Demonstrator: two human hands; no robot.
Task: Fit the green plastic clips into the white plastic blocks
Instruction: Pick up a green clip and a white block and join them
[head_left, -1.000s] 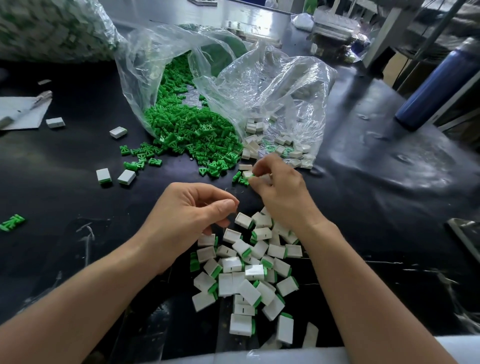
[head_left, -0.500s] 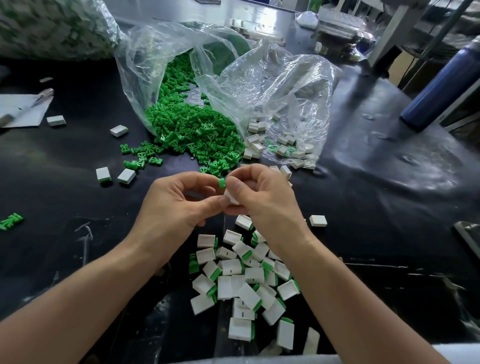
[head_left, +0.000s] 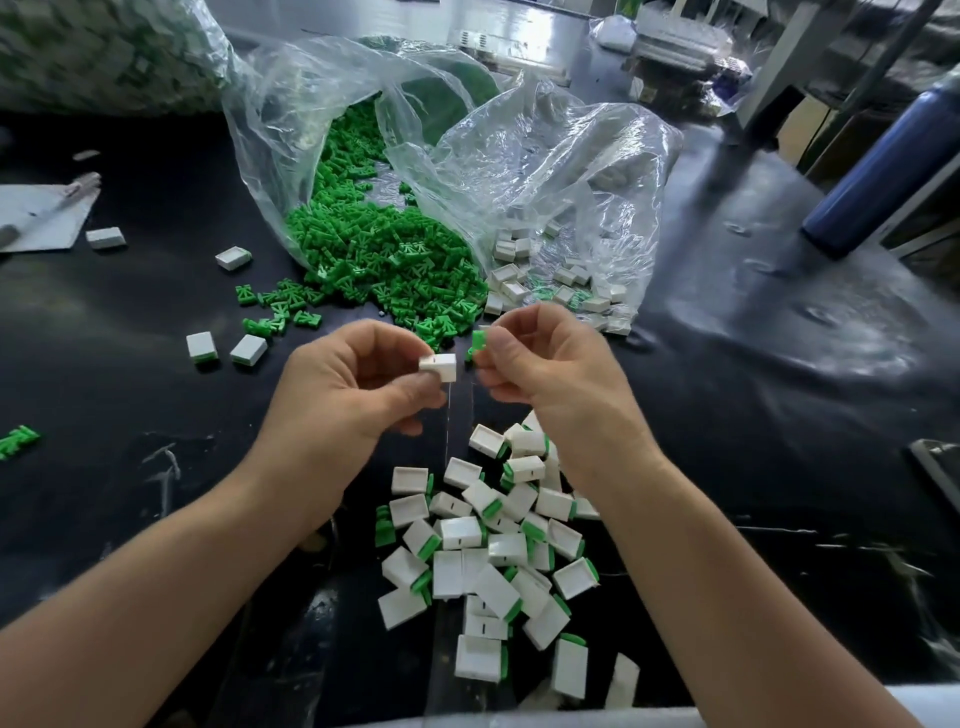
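My left hand (head_left: 353, 384) pinches a white plastic block (head_left: 439, 366) between thumb and fingers, above the black table. Just to its right, my right hand (head_left: 550, 364) pinches a green clip (head_left: 479, 341); clip and block are a small gap apart. A heap of green clips (head_left: 384, 260) spills from a clear bag behind my hands. Loose white blocks (head_left: 540, 280) lie in a second clear bag to the right of it. Below my hands lies a pile of white blocks with green clips in them (head_left: 493, 545).
Two fitted blocks (head_left: 228, 349) and scattered clips (head_left: 280, 306) lie left of my hands. Two white blocks (head_left: 234, 258) sit further left, near a sheet of paper (head_left: 36, 218). A blue bottle (head_left: 883, 171) stands at the right. A full bag (head_left: 104, 52) fills the back left corner.
My right hand drew back from the bags with a block and clip and met my left hand. The hands have since parted: left holds the block, right holds the clip.
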